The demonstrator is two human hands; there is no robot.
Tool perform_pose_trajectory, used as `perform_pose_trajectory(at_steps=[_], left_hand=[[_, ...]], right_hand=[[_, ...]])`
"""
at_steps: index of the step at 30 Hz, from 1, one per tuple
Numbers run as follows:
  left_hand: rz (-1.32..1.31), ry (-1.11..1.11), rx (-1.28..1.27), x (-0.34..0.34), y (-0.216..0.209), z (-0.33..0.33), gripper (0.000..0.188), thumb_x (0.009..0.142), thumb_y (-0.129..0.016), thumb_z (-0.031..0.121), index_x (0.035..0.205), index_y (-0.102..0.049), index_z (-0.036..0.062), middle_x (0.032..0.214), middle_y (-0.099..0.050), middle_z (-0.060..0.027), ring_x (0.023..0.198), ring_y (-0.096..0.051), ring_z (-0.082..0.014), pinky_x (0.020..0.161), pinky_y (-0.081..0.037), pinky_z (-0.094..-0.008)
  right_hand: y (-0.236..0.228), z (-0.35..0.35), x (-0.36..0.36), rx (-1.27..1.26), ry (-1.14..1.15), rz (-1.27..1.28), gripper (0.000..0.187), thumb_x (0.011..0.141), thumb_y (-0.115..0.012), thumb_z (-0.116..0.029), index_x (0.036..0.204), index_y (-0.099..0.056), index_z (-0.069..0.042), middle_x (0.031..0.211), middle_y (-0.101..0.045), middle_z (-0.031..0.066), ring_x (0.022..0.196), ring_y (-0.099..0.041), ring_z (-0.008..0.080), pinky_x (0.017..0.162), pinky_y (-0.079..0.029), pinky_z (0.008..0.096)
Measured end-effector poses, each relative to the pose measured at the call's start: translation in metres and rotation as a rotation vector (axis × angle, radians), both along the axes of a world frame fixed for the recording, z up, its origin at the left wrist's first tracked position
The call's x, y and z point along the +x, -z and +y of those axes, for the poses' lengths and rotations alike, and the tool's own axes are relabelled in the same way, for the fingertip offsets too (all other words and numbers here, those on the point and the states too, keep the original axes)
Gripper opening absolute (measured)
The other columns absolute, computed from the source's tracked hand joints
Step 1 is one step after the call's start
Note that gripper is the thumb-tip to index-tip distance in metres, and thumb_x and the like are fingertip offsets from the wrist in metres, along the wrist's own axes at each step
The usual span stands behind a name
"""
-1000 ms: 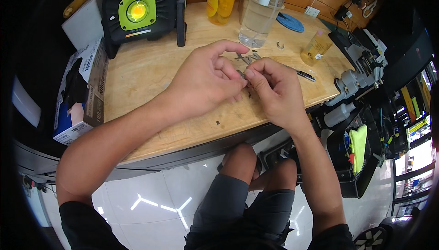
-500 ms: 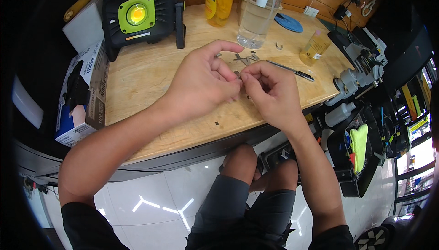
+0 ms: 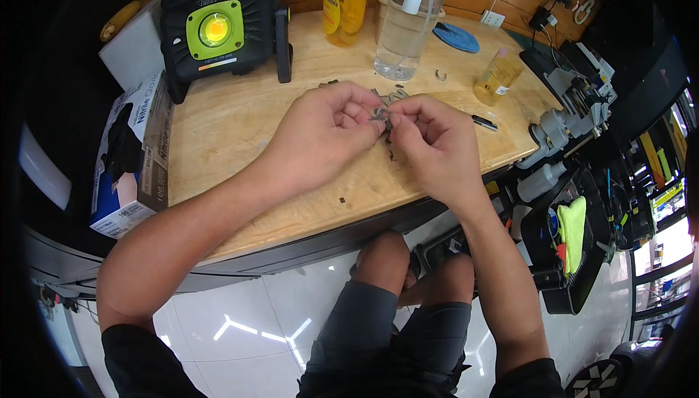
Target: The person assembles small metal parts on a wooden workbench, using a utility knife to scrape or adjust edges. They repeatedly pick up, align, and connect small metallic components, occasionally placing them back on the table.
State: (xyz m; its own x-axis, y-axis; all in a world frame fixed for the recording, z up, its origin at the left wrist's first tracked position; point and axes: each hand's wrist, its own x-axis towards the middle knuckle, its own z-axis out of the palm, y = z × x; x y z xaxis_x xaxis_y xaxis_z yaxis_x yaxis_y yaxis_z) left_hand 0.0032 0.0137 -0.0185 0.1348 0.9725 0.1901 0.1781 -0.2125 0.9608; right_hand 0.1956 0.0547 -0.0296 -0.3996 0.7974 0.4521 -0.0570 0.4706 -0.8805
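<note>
Above the wooden tabletop, my left hand and my right hand meet fingertip to fingertip. Between them is a small grey, crumpled-looking piece, pinched by thumb and fingers on both sides; its exact kind is too small to make out. Just behind the fingers lie several grey strips, partly hidden. A black pen sticks out from behind my right hand. Closer to the table's front edge rests a tiny dark scrap.
A black work light and a glove box stand on the left. Toward the back are a yellow bottle, a clear pump bottle and a blue round pad. A small amber bottle stands right, near a grey clamp-like device.
My left index finger, raised and stretched out before, has curled in to the thumb. More of the grey piece now shows between the fingertips. My right hand has barely moved.
</note>
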Motion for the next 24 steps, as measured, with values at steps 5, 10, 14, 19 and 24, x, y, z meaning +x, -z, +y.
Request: perform_pose_trajectory(at_steps=[5, 10, 14, 19, 24], left_hand=[[0.237, 0.080, 0.038, -0.001, -0.011, -0.007, 0.013, 0.101, -0.068, 0.013, 0.096, -0.062, 0.0021, 0.083, -0.058, 0.0042, 0.076, -0.052, -0.0031, 0.068, -0.044, -0.0225], [0.249, 0.092, 0.094, 0.000, -0.010, -0.009, 0.020, 0.102, -0.066, 0.017, 0.090, -0.059, 0.0025, 0.078, -0.052, 0.0065, 0.071, -0.043, -0.0033, 0.061, -0.037, -0.0236], [0.302, 0.046, 0.174, 0.001, -0.010, -0.010, 0.023, 0.099, -0.067, 0.015, 0.083, -0.056, 0.0013, 0.070, -0.049, 0.0055, 0.067, -0.042, -0.0033, 0.057, -0.036, -0.0257], [0.382, 0.029, 0.192, 0.004, -0.010, -0.014, 0.027, 0.095, -0.067, 0.012, 0.075, -0.053, 0.0011, 0.065, -0.047, 0.0043, 0.065, -0.041, -0.0031, 0.055, -0.036, -0.0262], [0.294, 0.048, 0.123, 0.005, -0.012, -0.015, 0.025, 0.094, -0.066, 0.009, 0.074, -0.053, 0.0005, 0.065, -0.047, 0.0049, 0.065, -0.042, -0.0026, 0.055, -0.036, -0.0251]], right_hand=[[-0.001, 0.003, 0.004, -0.030, -0.005, -0.016, 0.013, 0.098, -0.066, -0.005, 0.102, -0.070, 0.006, 0.081, -0.068, 0.0003, 0.070, -0.059, 0.0027, 0.061, -0.047, 0.0208], [-0.005, 0.002, 0.007, -0.075, -0.028, -0.076, 0.014, 0.098, -0.064, -0.004, 0.107, -0.070, 0.005, 0.089, -0.069, 0.0005, 0.077, -0.059, 0.0032, 0.068, -0.048, 0.0206], [-0.005, 0.000, 0.005, -0.078, -0.052, -0.009, 0.013, 0.092, -0.068, -0.004, 0.102, -0.072, 0.004, 0.079, -0.067, -0.0017, 0.067, -0.054, 0.0008, 0.059, -0.044, 0.0194], [-0.005, 0.002, 0.008, -0.056, -0.089, -0.117, 0.010, 0.091, -0.069, -0.004, 0.095, -0.073, 0.004, 0.076, -0.066, -0.0026, 0.066, -0.053, 0.0002, 0.058, -0.044, 0.0192], [-0.007, -0.002, 0.007, -0.095, -0.082, -0.047, 0.009, 0.091, -0.069, -0.003, 0.093, -0.072, 0.004, 0.075, -0.065, -0.0032, 0.066, -0.053, -0.0006, 0.057, -0.043, 0.0190]])
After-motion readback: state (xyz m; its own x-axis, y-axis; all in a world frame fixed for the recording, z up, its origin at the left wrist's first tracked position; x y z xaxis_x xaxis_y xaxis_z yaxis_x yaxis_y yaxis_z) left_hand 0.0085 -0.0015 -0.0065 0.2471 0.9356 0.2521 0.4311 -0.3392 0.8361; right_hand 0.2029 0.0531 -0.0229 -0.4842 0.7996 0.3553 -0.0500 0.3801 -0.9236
